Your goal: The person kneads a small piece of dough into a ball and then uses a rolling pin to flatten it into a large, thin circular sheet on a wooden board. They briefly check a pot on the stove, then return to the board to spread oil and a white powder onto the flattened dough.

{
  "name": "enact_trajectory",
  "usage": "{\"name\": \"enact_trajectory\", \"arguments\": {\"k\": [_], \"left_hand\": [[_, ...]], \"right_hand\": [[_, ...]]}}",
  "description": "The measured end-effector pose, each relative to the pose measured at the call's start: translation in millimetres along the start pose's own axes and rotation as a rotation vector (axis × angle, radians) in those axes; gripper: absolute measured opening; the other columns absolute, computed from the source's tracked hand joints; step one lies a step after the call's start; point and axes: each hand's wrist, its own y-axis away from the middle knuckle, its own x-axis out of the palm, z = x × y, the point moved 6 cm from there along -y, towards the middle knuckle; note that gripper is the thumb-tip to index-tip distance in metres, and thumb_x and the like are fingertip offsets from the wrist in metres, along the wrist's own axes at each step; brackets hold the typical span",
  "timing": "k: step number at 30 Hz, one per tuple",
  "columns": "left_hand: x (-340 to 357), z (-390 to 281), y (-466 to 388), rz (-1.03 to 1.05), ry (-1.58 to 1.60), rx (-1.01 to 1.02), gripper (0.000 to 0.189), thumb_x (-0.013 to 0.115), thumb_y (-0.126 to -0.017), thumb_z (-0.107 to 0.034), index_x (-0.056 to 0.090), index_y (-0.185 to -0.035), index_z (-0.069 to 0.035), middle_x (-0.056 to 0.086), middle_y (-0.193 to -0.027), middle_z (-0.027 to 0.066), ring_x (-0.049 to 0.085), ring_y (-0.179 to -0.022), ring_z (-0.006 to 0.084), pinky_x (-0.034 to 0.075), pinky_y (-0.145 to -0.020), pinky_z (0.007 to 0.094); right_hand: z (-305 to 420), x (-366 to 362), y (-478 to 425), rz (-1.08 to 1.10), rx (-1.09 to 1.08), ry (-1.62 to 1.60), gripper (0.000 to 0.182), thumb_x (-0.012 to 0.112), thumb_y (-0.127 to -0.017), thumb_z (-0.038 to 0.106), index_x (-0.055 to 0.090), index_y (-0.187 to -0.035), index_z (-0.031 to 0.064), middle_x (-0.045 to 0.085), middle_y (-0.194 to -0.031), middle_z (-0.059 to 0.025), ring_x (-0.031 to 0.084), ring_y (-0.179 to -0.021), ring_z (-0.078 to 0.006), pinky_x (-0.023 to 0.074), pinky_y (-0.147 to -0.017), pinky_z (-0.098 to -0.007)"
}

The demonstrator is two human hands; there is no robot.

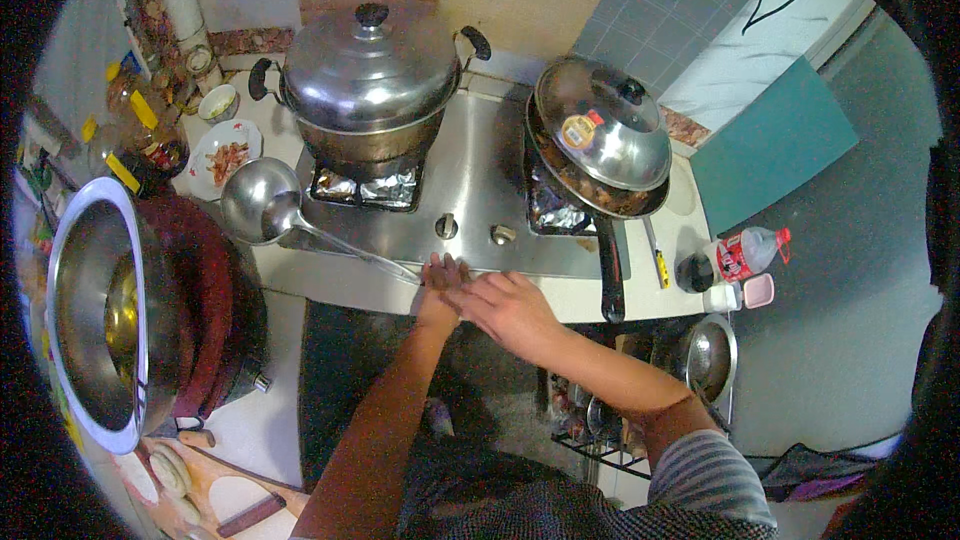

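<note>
My left hand and my right hand meet at the front edge of the gas stove, below its two knobs. The right hand's fingers lie over the left palm and wrist; neither hand shows an object in it. A large metal ladle lies on the counter to the left, its handle end close to my left fingers. A big lidded steel pot stands on the left burner. On the right burner sits a frying pan with browned food, its domed metal lid resting tilted on top.
At left are a large metal basin, a plate with reddish food pieces, a small bowl and jars. The pan's black handle juts over the counter's front edge. A yellow-handled knife and a plastic bottle lie at right.
</note>
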Motion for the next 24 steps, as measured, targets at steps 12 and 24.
{"name": "enact_trajectory", "arguments": {"k": [12,24], "left_hand": [[-31.8,-25.0,-9.4,0.009,-0.455,0.114,0.036,0.049,-0.08,-0.02,0.046,-0.112,-0.004,0.039,-0.12,0.0271,0.036,-0.107,0.0548,0.036,-0.084,0.0603],[-13.3,-17.9,1.9,0.089,-0.501,0.19,0.045,0.053,-0.077,-0.025,0.046,-0.115,-0.002,0.037,-0.122,0.0248,0.035,-0.106,0.055,0.036,-0.083,0.0613]], "right_hand": [[-376.1,-134.3,4.7,-0.059,0.871,0.607,0.037,0.064,-0.071,0.024,0.058,-0.104,0.0094,0.058,-0.102,-0.0146,0.056,-0.09,-0.0329,0.0453,-0.078,-0.0387],[-412.9,-156.3,51.3,-0.173,0.964,0.34,0.033,0.065,-0.07,0.027,0.062,-0.096,0.0074,0.062,-0.087,-0.0165,0.061,-0.08,-0.0293,0.0475,-0.07,-0.0375]]}}
